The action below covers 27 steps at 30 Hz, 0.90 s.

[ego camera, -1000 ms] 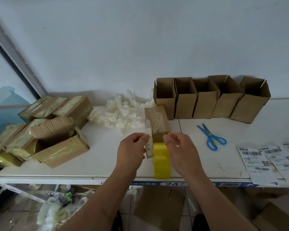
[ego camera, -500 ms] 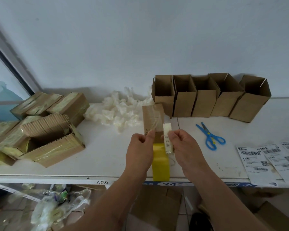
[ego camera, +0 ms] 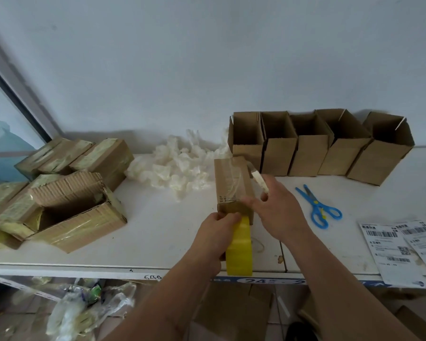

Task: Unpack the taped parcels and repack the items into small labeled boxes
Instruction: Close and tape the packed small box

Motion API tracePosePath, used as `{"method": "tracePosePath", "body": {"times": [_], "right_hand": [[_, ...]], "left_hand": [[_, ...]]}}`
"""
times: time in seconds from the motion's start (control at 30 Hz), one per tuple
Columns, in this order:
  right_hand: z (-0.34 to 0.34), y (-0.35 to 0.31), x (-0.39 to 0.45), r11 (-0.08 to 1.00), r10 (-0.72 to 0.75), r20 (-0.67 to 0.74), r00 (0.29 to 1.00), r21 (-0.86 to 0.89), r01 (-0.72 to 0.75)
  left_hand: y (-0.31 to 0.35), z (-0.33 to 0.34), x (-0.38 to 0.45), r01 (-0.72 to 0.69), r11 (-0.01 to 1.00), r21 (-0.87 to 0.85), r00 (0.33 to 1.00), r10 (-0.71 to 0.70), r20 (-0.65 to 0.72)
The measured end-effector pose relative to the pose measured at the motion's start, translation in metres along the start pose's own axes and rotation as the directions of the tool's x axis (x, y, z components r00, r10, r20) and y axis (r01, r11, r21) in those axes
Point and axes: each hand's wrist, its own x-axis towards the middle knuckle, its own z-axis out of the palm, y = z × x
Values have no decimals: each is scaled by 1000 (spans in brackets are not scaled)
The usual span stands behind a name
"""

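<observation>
A small cardboard box (ego camera: 233,185) sealed with clear tape lies on the white table (ego camera: 158,232), its near end held between the two hands. The left hand (ego camera: 217,232) grips the near bottom corner of the box, fingers curled round the edge, and also covers the top of a yellow tape roll (ego camera: 240,252) that stands on edge at the table's front, just below the box. The right hand (ego camera: 278,212) sits at the box's right side, touching it near the taped end, and pinches a pale strip of tape (ego camera: 260,182) that rises tilted above the fingers. Behind the box, five open boxes (ego camera: 312,148) stand in a row against the wall, with a heap of white packing filler (ego camera: 180,166) to their left. Blue scissors (ego camera: 316,207) lie right of the right hand, shipping labels (ego camera: 394,244) further right, and taped parcels (ego camera: 59,193) are piled at the far left, one of them torn open.
</observation>
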Motion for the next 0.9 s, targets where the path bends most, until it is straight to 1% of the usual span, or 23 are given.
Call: {"method": "tracePosePath", "body": {"times": [0.07, 0.17, 0.23, 0.33, 0.47, 0.7, 0.8, 0.9], "right_hand": [[7, 6, 8, 993, -4, 83, 997, -120, 14], [14, 16, 16, 980, -3, 115, 993, -195, 26], [16, 20, 19, 981, -10, 107, 994, -190, 31], [18, 24, 21, 990, -22, 95, 995, -133, 35], [20, 25, 22, 995, -31, 83, 996, -90, 39], [19, 22, 21, 996, -37, 103, 994, -82, 45], [6, 13, 16, 991, -59, 122, 991, -110, 72], [-19, -1, 3, 981, -60, 176, 983, -171, 90]], "left_hand": [[1, -2, 2, -15, 999, 36, 1000, 15, 15], [1, -5, 5, -28, 999, 47, 999, 26, 47], [2, -7, 5, -31, 997, 65, 997, 26, 70], [3, -10, 9, -28, 995, 96, 993, 17, 117], [2, -12, 8, 21, 1000, 14, 984, -23, 179], [3, -11, 9, 91, 992, -83, 991, -82, 101], [5, -12, 5, 139, 979, -146, 988, -127, 86], [4, -13, 6, 149, 979, -142, 988, -141, 61]]}}
